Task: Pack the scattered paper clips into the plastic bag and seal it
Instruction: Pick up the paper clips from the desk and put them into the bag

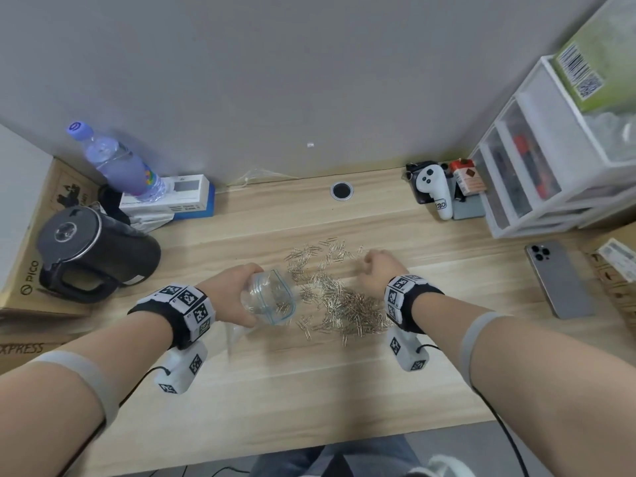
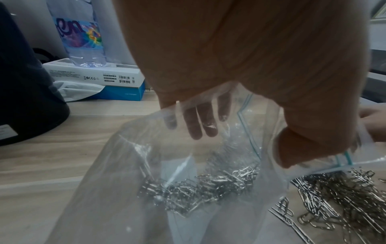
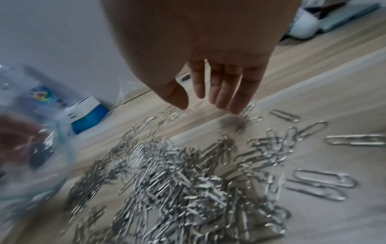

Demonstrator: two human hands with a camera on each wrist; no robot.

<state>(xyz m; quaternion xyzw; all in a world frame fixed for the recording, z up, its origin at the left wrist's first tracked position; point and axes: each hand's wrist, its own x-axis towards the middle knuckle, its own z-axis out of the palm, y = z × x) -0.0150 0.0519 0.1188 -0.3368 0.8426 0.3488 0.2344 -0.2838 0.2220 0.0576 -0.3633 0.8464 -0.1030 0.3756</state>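
My left hand [image 1: 241,294] grips a clear plastic zip bag [image 1: 272,299] with a blue seal strip and holds its mouth open toward the right. In the left wrist view, my fingers [image 2: 196,122] show through the bag [image 2: 129,173], and my thumb [image 2: 303,148] presses its rim. A clump of silver paper clips [image 2: 198,189] lies inside. A large pile of loose paper clips [image 1: 340,304] is spread over the desk beside the bag's mouth. My right hand [image 3: 208,94] hangs open over the pile's far edge, fingertips [image 3: 236,107] touching a few paper clips [image 3: 177,181].
A black kettle [image 1: 93,249], a water bottle [image 1: 117,163] and a white box [image 1: 172,197] stand at the back left. A phone [image 1: 557,280], a white controller [image 1: 433,191] and a drawer unit [image 1: 550,166] sit on the right. Cardboard boxes [image 1: 27,270] line the left edge.
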